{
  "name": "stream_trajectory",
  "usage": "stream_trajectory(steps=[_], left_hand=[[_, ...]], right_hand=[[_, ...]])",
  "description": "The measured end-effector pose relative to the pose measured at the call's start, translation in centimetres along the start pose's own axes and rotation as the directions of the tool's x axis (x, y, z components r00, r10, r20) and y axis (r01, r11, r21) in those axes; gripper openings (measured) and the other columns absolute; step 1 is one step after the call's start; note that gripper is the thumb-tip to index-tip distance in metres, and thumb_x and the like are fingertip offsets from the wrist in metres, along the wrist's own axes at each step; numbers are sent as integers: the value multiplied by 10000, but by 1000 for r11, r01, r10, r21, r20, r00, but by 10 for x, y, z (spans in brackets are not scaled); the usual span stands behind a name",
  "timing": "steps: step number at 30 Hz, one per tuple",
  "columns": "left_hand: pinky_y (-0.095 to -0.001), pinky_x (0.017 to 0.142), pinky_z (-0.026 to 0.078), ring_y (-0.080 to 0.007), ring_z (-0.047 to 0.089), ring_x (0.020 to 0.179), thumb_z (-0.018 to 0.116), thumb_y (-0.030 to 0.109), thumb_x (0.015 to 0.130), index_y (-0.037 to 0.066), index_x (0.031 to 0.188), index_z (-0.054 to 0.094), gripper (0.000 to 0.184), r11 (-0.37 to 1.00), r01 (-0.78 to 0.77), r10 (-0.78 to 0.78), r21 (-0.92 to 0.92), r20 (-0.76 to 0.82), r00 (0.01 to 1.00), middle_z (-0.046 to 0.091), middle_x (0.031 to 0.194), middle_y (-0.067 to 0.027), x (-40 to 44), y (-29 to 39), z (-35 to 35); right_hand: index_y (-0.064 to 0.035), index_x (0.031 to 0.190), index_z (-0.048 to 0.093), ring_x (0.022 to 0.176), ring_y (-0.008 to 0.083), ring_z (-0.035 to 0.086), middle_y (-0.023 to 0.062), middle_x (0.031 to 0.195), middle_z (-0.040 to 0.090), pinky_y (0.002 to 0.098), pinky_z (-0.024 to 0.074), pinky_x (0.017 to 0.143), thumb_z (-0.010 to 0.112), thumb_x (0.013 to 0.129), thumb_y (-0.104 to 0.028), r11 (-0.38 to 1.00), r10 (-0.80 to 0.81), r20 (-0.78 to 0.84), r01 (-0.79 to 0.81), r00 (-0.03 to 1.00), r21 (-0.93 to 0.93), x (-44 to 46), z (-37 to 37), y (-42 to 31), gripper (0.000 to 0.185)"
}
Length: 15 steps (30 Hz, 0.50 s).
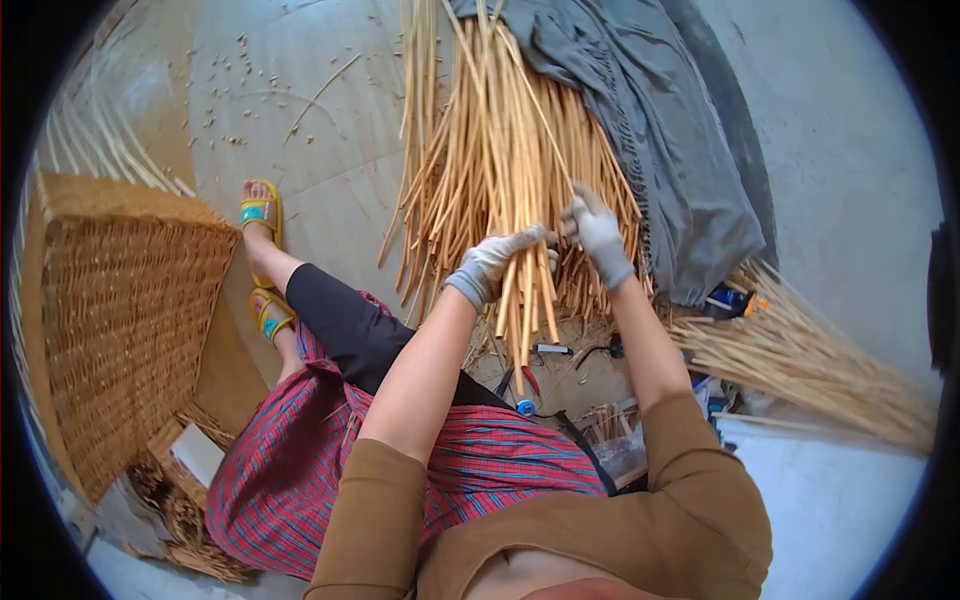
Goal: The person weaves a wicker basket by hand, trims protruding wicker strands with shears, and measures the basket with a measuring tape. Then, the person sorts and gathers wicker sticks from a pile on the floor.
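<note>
My left hand (495, 262), in a pale work glove, is closed around a small bundle of peeled willow rods (525, 190), whose cut ends stick out below the fist. Beside it on the right, my right hand (597, 228), gloved too, has its fingers closed at the end of a single thin rod (545, 115) that slants up and away. Its fingertips are partly hidden. Beneath both hands spreads a large pile of rods (440, 210), its far right part covered by a grey cloth (670, 150).
At the left stands a woven wicker basket (130, 310). Pliers with red handles (530, 380) and a blue-and-white round item (526, 408) lie near my lap. More thin rods (810, 360) spread at the right. Small offcuts (245, 75) dot the floor.
</note>
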<state>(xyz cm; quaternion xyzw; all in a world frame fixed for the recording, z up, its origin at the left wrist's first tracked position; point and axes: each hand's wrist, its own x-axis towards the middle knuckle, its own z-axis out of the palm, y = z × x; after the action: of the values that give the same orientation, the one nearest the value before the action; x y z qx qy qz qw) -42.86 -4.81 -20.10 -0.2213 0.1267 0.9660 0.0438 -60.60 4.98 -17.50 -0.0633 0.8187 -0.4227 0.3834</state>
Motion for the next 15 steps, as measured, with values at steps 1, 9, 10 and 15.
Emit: stream_trajectory(steps=[1,9,10,15], left_hand=[[-393,775,619,-256,721,826,768,335,869,-41,1174,626,504,1000,2,-2,12,5,1000,720,945,-151,7,-6,-9],[-370,622,627,-216,712,663,843,249,798,30,1037,668,369,999,45,-43,21,-92,995,718,831,-92,-5,-1,25],[-375,631,630,-218,718,678,833,242,807,23,1047,670,364,1000,21,-21,8,-63,998,729,844,-111,-2,-3,23],[-386,668,629,-226,730,734,785,222,843,25,1050,684,303,999,-11,11,-49,0,1000,736,877,-132,12,-10,26]], right_hand=[[-76,1448,482,1107,210,624,114,1234,667,309,500,965,527,1028,-174,994,-107,105,108,989,-5,-16,0,2,434],[-3,1060,728,861,308,679,150,928,701,371,542,816,645,942,-242,573,-579,253,607,775,-551,-25,-3,-13,279],[5,1041,723,848,308,676,152,908,692,379,541,789,640,946,-237,537,-598,271,627,755,-564,-23,-4,-16,273],[-11,1131,686,805,189,668,82,924,687,324,551,737,623,987,-317,660,-688,163,703,707,-266,-30,-4,-11,344]])
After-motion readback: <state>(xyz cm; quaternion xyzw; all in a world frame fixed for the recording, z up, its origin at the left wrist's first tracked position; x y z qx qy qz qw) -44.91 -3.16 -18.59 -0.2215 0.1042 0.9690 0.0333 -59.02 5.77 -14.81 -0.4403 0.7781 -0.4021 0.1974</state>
